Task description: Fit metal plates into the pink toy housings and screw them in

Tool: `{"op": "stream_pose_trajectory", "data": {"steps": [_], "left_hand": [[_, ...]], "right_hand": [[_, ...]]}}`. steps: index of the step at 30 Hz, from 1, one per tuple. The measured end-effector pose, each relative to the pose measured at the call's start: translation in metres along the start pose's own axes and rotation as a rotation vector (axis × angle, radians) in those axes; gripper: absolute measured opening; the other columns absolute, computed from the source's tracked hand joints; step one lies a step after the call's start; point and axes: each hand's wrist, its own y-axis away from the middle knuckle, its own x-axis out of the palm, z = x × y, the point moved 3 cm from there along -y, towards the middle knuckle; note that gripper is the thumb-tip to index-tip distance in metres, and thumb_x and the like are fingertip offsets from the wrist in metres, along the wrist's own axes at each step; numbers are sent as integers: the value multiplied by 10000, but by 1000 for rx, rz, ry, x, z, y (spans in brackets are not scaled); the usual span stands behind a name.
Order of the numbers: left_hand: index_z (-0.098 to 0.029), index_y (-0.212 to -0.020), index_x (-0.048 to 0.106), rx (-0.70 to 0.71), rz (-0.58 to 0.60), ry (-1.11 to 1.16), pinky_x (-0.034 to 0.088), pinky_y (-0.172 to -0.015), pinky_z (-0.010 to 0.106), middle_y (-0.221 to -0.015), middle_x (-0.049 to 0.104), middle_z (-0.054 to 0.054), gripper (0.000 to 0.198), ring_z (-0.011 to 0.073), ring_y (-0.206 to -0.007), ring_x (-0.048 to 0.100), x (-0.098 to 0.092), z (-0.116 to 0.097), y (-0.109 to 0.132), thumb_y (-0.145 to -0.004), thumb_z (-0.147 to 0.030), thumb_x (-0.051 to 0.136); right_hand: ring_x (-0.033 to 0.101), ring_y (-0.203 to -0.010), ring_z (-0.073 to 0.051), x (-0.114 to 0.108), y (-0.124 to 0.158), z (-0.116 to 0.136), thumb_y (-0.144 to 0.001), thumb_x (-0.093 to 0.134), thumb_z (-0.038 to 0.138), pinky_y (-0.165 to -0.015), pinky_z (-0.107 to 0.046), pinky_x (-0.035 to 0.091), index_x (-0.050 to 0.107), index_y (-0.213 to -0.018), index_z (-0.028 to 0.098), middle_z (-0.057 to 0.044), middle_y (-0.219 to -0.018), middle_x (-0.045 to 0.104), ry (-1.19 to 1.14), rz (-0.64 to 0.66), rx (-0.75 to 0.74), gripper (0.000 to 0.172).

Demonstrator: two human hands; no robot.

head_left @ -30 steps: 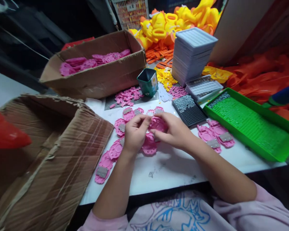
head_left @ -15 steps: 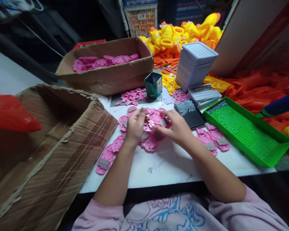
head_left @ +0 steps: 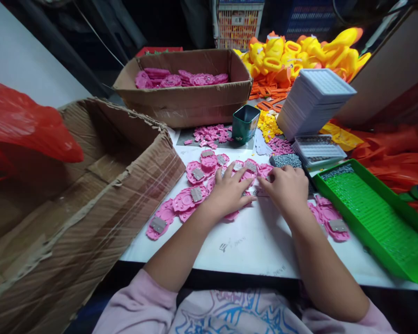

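Observation:
Several pink plastic shells [head_left: 186, 199], many with a grey metal plate on them, lie in a loose cluster on the white tabletop. My left hand [head_left: 230, 191] rests over the middle of this cluster, palm down with its fingers spread, covering some of the shells. To its right, my right hand [head_left: 288, 188] has its fingers curled, with thumb and index finger at the edge of a pink shell [head_left: 264, 170]. Behind that hand is a black tray [head_left: 286, 161] of small screws, partly hidden by it. Two more pink shells [head_left: 334, 222] lie right of my right wrist.
A green tray [head_left: 379, 227] of screws stands at right. Behind are a green tin [head_left: 245, 124], small pink pieces [head_left: 212, 134], stacked white trays [head_left: 313, 102] and yellow toys [head_left: 292, 53]. Cardboard boxes [head_left: 184, 104] stand behind and at left [head_left: 139, 171]; a red bag [head_left: 28, 125] hangs there.
Both hands were together lifting a pink shell; now they are apart and lower. My left hand has flattened over the shells and my right is at a shell farther right. The view has shifted left.

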Motion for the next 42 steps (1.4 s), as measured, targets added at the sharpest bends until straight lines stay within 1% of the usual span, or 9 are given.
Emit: {"op": "stream_pose_trajectory", "data": {"steps": [8, 15, 20, 23, 25, 27, 31, 35, 42], "left_hand": [[-232, -1179, 593, -178, -158, -74, 288, -991, 553, -1387, 466, 93, 357, 352, -1232, 378, 1, -1, -1, -876, -405, 520], [-220, -1056, 649, -255, -245, -96, 333, -910, 493, -1264, 529, 105, 291, 320, -1121, 435, 0, 4, -2, -826, -392, 599], [-211, -989, 681, -249, -272, -68, 348, -886, 472, -1233, 543, 103, 219, 316, -1113, 440, -1, 5, -3, -822, -330, 603], [-190, -980, 679, -246, -299, -54, 360, -883, 459, -1270, 527, 105, 196, 305, -1115, 447, 0, 6, -4, -828, -263, 577], [-185, -986, 671, -235, -311, -40, 370, -886, 445, -1274, 530, 97, 198, 287, -1098, 467, 0, 7, -5, -835, -228, 551], [-183, -1017, 660, -228, -310, -22, 384, -886, 425, -1250, 548, 90, 221, 268, -1071, 493, 1, 8, -6, -847, -211, 520], [-171, -1049, 645, -227, -306, -16, 408, -873, 406, -1255, 547, 93, 251, 255, -1038, 524, -1, 11, -6, -865, -201, 477], [-158, -996, 652, -187, -282, 8, 421, -867, 409, -1160, 584, 106, 229, 248, -1007, 541, -2, 10, -6, -848, -168, 478], [-145, -935, 655, -171, -284, 68, 449, -853, 377, -1073, 590, 111, 222, 226, -958, 553, 1, 12, -7, -830, -121, 461]], "right_hand": [[486, -956, -305, 6, 0, 4, -783, 519, 574, -751, -380, 351, 717, -938, 163, -157, -964, 625, 19, 31, -14, 482], [474, -1008, -315, 12, 1, 11, -787, 552, 521, -775, -387, 372, 699, -953, 134, -159, -1046, 602, 22, 41, -28, 446], [510, -950, -280, -5, 3, 5, -816, 521, 511, -782, -377, 383, 712, -925, 162, -139, -1015, 627, -67, -59, -43, 412], [552, -873, -239, -26, -21, -8, -853, 464, 477, -758, -346, 392, 716, -915, 173, -121, -954, 658, -128, -143, -73, 400], [576, -853, -229, -33, -51, -19, -857, 450, 433, -726, -323, 394, 714, -953, 168, -126, -963, 674, -89, -120, -88, 386], [597, -865, -211, -27, -86, -28, -857, 435, 347, -717, -295, 396, 708, -1019, 166, -126, -1004, 687, -8, 17, -134, 366], [623, -795, -166, 5, -136, -40, -747, 569, 248, -671, -240, 399, 742, -916, 180, -69, -895, 724, 35, 204, -208, 251], [633, -827, -161, 28, -150, -45, -750, 601, 280, -677, -232, 411, 735, -898, 194, -56, -916, 725, 78, 260, -223, 218], [607, -919, -148, 37, -159, -44, -862, 550, 408, -845, -363, 496, 622, -1009, 139, -58, -996, 648, 134, 354, -261, 315]]}}
